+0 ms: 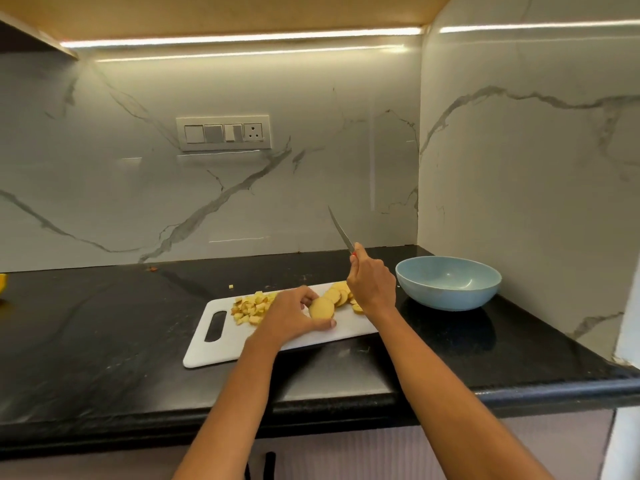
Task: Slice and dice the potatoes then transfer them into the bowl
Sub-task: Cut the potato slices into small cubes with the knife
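Yellow potato slices (pixel 337 295) partly hidden behind right hand (pixel 371 283) gripping knife (pixel 341 231).

One white plastic rectangular cutting board (pixel 277 332) with one slot handle lies on the one black stone tabletop (pixel 104 341). One pale blue round bowl (pixel 448 283) stands on the tabletop. One slim steel-bladed knife (pixel 341 230) is in view. Two bare hands show: one left hand (pixel 294 313) and one right hand (pixel 372 282). One uncut chunk of yellow potato (pixel 322 308) sits on the board. Round potato slices (pixel 337 296) number about five, partly hidden, so the exact count cannot be told. One heap of small yellow potato dice (pixel 251 306) holds too many pieces to count. One stray potato bit (pixel 231 287) lies alone on the tabletop. One white wall switch plate (pixel 223 133) carries one socket.
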Demonstrator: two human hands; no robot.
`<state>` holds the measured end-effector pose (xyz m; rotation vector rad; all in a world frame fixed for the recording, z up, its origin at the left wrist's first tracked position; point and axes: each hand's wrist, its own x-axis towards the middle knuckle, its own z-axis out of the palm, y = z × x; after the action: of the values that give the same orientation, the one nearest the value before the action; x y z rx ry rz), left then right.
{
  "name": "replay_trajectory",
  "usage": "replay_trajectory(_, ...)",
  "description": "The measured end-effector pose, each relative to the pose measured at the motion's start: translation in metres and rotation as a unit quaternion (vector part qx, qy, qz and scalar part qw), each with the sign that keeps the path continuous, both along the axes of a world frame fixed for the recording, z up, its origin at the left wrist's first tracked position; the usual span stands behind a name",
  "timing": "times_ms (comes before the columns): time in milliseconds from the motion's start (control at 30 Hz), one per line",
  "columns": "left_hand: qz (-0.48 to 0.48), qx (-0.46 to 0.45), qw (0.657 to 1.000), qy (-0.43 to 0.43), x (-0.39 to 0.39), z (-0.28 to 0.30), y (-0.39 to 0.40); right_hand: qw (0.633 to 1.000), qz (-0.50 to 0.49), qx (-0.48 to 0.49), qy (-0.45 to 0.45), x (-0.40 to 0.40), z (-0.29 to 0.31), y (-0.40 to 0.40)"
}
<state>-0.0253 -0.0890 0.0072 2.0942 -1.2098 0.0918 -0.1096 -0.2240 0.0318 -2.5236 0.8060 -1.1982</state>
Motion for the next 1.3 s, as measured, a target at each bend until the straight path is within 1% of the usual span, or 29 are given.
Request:
replay_trajectory(67, 0.01, 0.015, 1.0, 0.018, -0.008, -0.007, 0.008, 1.0, 0.003, 0.005, 0.0, -0.006, 0.0, 0.005)
replay_trajectory(167, 0.027, 0.004, 0.999, 0.032, -0.013, -0.013, 0.011, 1.0, 0.009, 0.016, 0.011, -0.013, -0.001, 0.018)
replay_trajectory(300, 0.046, -0.002, 0.999, 0.015, -0.02, -0.018, 0.015, 0.999, 0.019, 0.015, 0.042, -0.028, -0.005, 0.037)
replay_trajectory(467, 0.042, -0.019, 0.999, 0.013, -0.024, -0.015, 0.017, 0.993, 0.045, 0.063, 0.09, -0.055, -0.017, 0.061)
replay_trajectory(500, 0.042, -0.019, 0.999, 0.013, -0.024, -0.015, 0.018, 0.992, 0.045, 0.057, 0.108, -0.06, -0.019, 0.066)
replay_trajectory(633, 0.048, -0.023, 0.998, 0.017, -0.025, -0.015, 0.019, 0.981, 0.007, -0.03, 0.191, -0.075, -0.026, 0.086)
replay_trajectory(700, 0.057, -0.026, 0.998, 0.015, -0.026, -0.016, 0.019, 0.977, -0.009, -0.034, 0.21, -0.08, -0.028, 0.092)
replay_trajectory(933, 0.082, -0.031, 0.996, -0.002, -0.027, -0.018, 0.02, 0.971, -0.007, -0.019, 0.239, -0.091, -0.02, 0.102)
replay_trajectory(1133, 0.065, -0.009, 0.998, -0.003, -0.027, -0.017, 0.02, 0.971, -0.006, -0.004, 0.237, -0.095, -0.019, 0.108)
replay_trajectory(1300, 0.063, -0.015, 0.998, 0.001, -0.025, -0.017, 0.019, 0.97, -0.006, 0.001, 0.243, -0.096, -0.017, 0.111)
